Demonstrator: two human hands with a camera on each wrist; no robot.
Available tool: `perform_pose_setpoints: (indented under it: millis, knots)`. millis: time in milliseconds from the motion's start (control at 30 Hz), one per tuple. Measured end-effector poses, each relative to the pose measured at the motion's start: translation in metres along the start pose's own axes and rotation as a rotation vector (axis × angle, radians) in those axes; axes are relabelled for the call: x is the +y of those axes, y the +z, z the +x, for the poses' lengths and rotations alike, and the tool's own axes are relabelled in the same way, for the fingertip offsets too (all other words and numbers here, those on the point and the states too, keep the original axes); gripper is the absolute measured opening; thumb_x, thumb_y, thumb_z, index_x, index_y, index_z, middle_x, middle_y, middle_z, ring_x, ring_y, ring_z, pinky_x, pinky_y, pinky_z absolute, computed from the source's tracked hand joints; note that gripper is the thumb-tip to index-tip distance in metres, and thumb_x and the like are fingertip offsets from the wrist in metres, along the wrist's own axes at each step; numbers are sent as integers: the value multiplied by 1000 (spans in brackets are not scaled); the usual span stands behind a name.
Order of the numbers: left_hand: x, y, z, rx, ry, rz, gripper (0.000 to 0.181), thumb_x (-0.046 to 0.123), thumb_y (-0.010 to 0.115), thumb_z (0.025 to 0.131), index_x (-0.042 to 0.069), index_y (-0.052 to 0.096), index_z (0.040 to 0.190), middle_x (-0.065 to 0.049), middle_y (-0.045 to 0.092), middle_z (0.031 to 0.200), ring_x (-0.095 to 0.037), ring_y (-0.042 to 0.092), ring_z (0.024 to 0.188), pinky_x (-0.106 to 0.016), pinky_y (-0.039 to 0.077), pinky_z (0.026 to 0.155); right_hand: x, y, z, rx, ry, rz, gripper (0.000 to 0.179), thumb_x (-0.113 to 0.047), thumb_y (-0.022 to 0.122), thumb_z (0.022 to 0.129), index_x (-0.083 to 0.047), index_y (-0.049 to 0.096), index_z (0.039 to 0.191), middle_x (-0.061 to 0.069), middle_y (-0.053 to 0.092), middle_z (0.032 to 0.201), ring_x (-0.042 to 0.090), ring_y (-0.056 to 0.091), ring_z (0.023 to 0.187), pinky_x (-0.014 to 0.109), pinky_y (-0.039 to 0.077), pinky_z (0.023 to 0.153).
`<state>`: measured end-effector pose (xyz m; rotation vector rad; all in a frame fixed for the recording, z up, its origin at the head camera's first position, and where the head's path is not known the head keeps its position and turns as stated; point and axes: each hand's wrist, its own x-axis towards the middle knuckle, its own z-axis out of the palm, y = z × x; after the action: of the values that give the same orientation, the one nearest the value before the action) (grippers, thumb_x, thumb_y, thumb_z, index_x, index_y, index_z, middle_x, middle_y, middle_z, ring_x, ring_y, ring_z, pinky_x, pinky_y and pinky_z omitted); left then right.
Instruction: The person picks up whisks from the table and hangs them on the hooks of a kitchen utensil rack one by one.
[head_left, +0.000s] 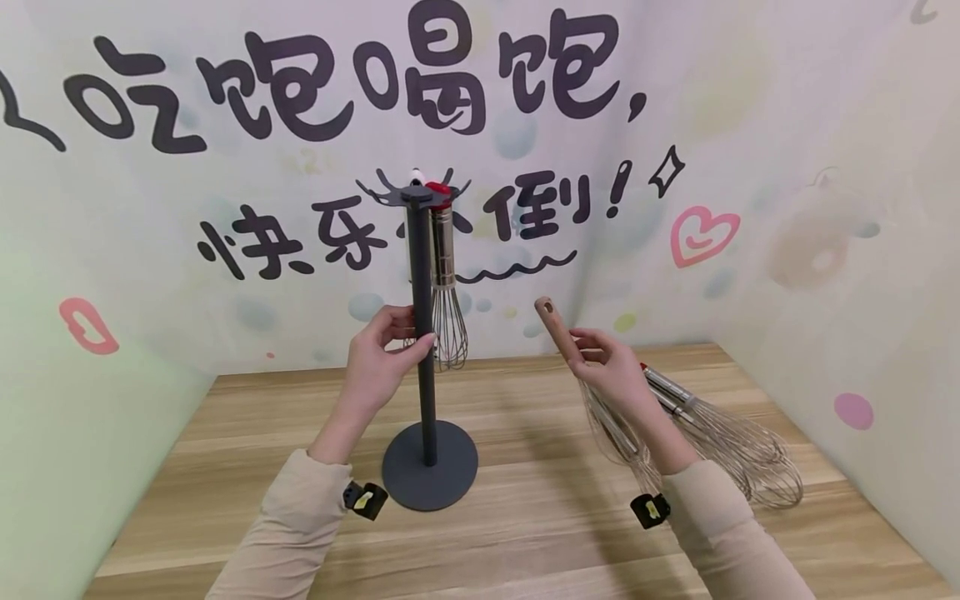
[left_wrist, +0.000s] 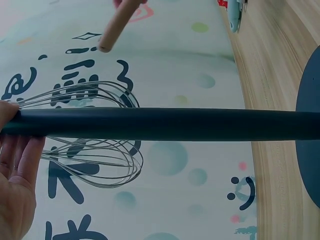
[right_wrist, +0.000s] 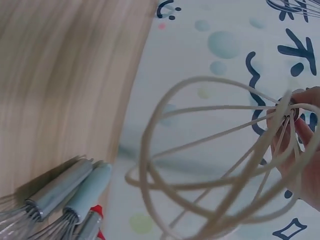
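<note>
A dark stand [head_left: 424, 400] with a round base rises upright from the table. My left hand [head_left: 378, 350] grips its pole, thumb in front and fingers around the far side. From the hooked top hangs a metal whisk [head_left: 444, 250] with a red end; a second whisk's wires [left_wrist: 100, 165] show in the left wrist view, mostly hidden behind the pole in the head view. To the right, my right hand [head_left: 611, 371] holds a whisk by its brown handle [head_left: 557, 327], end tilted up and leftward. Its beige wire loops [right_wrist: 150, 150] point down toward my wrist.
Several whisks [head_left: 727, 433] lie in a pile on the wood-grain table [head_left: 300, 500], right of my right forearm. Among them are a light blue handle [right_wrist: 91, 190] and a silver handle [right_wrist: 60, 187]. A printed cloth wall [head_left: 510, 325] stands behind the table.
</note>
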<state>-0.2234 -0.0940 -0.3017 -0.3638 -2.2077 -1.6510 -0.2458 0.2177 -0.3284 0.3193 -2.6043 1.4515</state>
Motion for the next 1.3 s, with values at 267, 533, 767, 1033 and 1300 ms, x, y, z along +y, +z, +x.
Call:
perform_pose_setpoints:
  millis: [267,533,767,1033,1300]
  knots:
    - [-2,0,1,1,2,7,35,10,70,86,3,58,118,-16,64,107,3,58,85,-12,54,75,-21,-5,6,-22,-34,26,48,-5,59,91,-3,47,137,24,54,127,37,56,118,16,50,78]
    - [-2,0,2,-1,4,2,35,10,70,86,3,58,118,-16,64,106,4,58,85,-12,54,75,-39,-9,11,-21,-61,74,51,-2,57,91,-3,43,140,24,53,128,36,55,117,12,48,76]
    - [-1,0,1,-3,-5,-5,35,9,70,86,3,58,118,-17,64,106,4,58,85,-12,54,75,-49,-10,14,-32,-83,114,52,1,58,88,-2,42,138,24,54,124,32,56,111,14,48,74]
    - [-1,0,1,-5,-10,-10,34,9,70,86,3,58,117,-17,64,106,3,58,84,-12,54,76,-61,-10,17,-45,-96,129,51,1,58,87,-2,43,136,23,55,124,28,56,108,14,48,76]
    - [-2,1,1,11,-7,-7,34,8,70,85,2,59,116,-18,64,104,4,58,83,-12,54,74,-74,-12,19,-82,-124,134,51,3,57,87,1,41,135,24,53,126,29,56,111,13,48,77]
